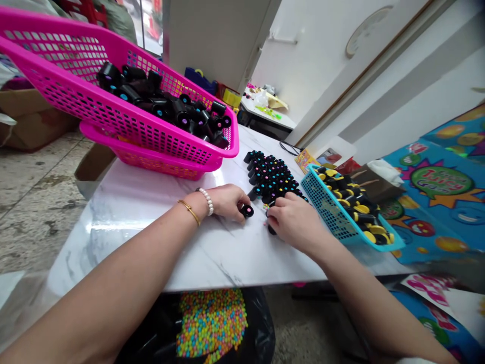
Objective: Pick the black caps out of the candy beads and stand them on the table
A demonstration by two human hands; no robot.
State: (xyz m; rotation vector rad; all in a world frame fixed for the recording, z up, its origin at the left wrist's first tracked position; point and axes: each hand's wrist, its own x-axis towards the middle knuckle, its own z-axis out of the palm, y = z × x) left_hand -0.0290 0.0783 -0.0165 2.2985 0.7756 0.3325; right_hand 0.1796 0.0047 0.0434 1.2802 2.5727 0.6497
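Note:
My left hand (226, 202), with bracelets at the wrist, is closed round a small black cylinder (247, 211) that has a pink dot in its end. My right hand (293, 220) is curled over the table just beside it, and part of another black cylinder (272, 230) shows under its fingers. Some tiny coloured balls (266, 207) lie by those fingertips. Directly behind my hands, a tight cluster of similar black cylinders (271, 174) stands on the marble-patterned table (212, 253), with blue, pink, purple and yellow dots on top.
Left of my hands is a large pink basket (151, 129) of black cylinders, resting on another pink basket (162, 164). A blue basket (333, 220) on the right holds black-and-yellow pieces (354, 202). Below the table's front edge sits a black bag of colourful balls (212, 323).

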